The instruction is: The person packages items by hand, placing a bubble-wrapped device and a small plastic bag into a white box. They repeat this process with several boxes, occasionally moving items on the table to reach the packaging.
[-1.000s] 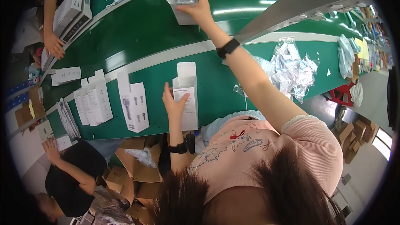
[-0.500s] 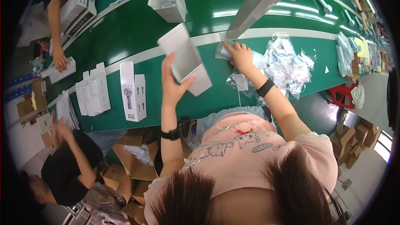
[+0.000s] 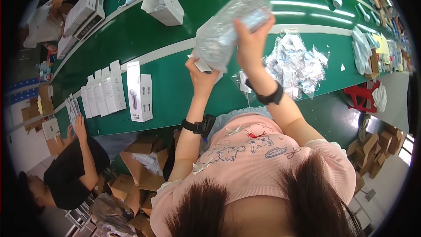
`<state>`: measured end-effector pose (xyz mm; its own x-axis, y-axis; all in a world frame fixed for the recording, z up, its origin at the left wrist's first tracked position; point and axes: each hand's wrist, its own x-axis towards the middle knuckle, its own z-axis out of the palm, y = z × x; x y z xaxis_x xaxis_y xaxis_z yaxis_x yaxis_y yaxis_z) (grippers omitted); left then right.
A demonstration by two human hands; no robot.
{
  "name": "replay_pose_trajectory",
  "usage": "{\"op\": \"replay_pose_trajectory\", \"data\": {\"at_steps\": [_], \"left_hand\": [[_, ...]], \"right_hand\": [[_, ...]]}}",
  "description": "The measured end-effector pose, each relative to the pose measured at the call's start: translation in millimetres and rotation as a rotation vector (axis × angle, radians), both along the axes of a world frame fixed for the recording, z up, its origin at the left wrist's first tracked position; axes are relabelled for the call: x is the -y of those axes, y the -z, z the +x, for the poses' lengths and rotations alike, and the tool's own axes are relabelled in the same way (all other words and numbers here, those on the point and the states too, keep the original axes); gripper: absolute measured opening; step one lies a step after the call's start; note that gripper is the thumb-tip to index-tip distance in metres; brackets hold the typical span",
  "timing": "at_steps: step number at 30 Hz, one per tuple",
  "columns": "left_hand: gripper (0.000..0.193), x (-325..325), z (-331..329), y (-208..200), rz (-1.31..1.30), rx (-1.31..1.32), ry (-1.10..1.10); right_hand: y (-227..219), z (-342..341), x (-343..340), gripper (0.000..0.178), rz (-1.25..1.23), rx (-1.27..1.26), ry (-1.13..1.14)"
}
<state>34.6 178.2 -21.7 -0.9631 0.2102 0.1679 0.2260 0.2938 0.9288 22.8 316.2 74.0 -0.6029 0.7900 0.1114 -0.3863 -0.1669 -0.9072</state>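
- Tabletop (image 3: pixel 170 88): cut off at the top.
- Bag (image 3: pixel 228 28): above the tabletop, blurred, contents unclear.
- Box (image 3: pixel 202 65): mostly hidden behind the bag.
- Right hand (image 3: pixel 252 46): gripping the bag, some fingers hidden.
- Left hand (image 3: pixel 203 78): gripping the box, fingers partly hidden.

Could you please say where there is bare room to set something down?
Bare green shows between the printed box and the left hand, and between the open box and the pale rail. The heap of clear bags crowds the space right of the right hand.
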Motion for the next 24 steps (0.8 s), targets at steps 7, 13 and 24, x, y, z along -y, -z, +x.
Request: {"op": "replay_pose_trajectory", "data": {"at_steps": [7,13,24], "left_hand": [[0.071,-12.8,18.5,7.7,0.031,-0.151,-0.074],[0.070,-0.9,21.2,23.2,0.233,-0.294,0.082],[0.073,14.7,4.0,22.3,0.239,-0.226,0.163]], "right_hand": [[57.6,13.1,18.9,0.054,0.998,-0.015,-0.128],[38.5,52.6,-13.7,0.040,1.282,-0.003,-0.515],[147.2,111.6,-54.9,0.047,1.470,0.753,-0.704]]}}
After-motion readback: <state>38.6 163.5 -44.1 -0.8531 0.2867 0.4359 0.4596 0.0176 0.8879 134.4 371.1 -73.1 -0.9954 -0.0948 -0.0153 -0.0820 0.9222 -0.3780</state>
